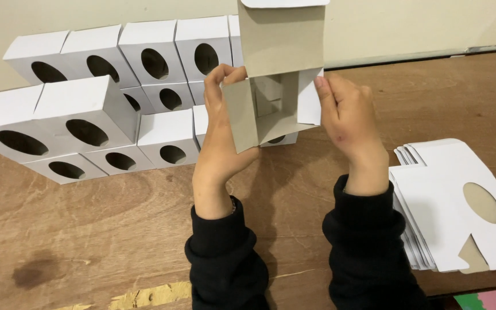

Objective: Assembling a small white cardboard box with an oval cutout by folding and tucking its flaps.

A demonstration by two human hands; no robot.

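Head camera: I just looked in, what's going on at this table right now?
A person holds a partly folded cardboard box up over the wooden table, left hand on one side flap and right hand on the other, with the top flap standing open. Finished white boxes with oval holes are stacked along the wall on the left. A pile of flat, unfolded box blanks lies at the right.

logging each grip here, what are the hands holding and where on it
Both hands hold one half-folded cardboard box up above the table. The left hand pinches its left side flap; the right hand has its fingers on the right side flap.
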